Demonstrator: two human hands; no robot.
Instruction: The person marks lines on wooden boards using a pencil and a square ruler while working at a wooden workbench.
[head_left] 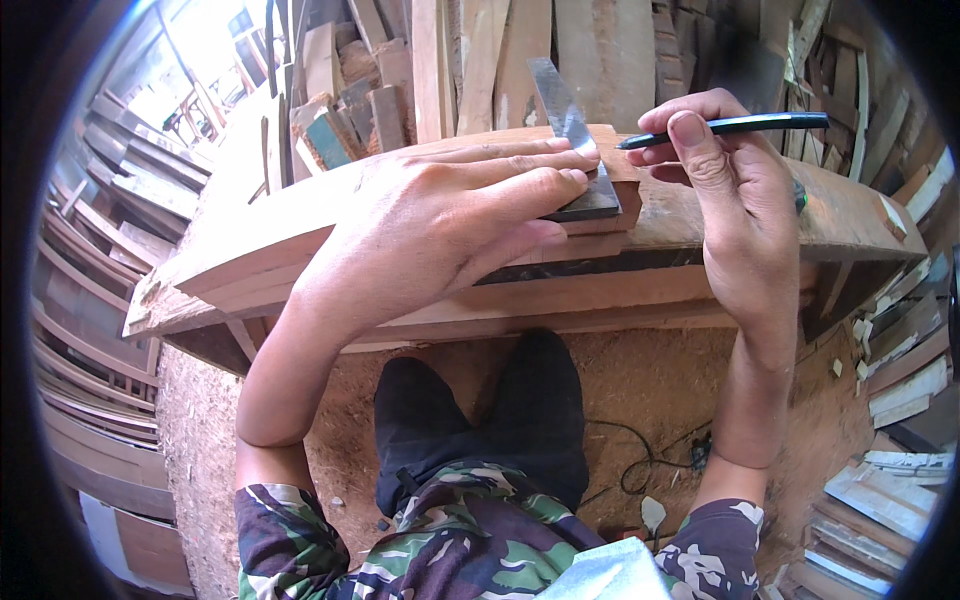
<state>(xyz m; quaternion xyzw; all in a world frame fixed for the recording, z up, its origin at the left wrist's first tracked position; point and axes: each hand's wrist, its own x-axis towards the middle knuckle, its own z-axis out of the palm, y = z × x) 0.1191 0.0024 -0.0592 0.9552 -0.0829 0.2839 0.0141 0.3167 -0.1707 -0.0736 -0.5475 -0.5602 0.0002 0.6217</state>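
Note:
My left hand [450, 215] lies flat on a small reddish wooden block [622, 165], its fingers pressing down a metal try square [570, 125] whose blade points away from me. My right hand [730, 190] holds a dark pen [740, 125] horizontally, its tip pointing left toward the square's blade. The block rests on a stack of long wooden planks [250, 240] that serves as a work surface in front of me.
Offcuts and boards [400, 70] lean in a pile behind the planks. Stacked timber [90, 300] lines the left side and loose boards [900, 380] the right. The sawdust-covered floor [650, 380] below carries a black cable [640, 455].

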